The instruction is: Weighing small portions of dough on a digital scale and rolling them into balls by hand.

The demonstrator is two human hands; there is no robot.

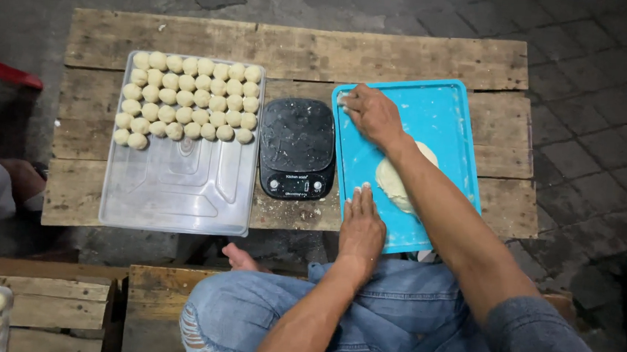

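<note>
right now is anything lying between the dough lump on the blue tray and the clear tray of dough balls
Yes. The black kitchen scale sits on the wooden pallet between the blue tray holding the dough lump and the clear tray of dough balls.

You worked under one strong light from above, and it fell mostly on the middle of the view. The wooden pallet (300,50), the clear tray (180,189) and the blue tray (443,111) were bright and easy to see. The stone floor (592,85) around them became dark toward the corners, almost black at the lower right. A soft glare lay on the bare plastic of the clear tray. Your right arm (457,230) threw only a short, weak shadow on the blue tray. The picture was sharp in the centre, slightly soft and bent at the edges.
</note>
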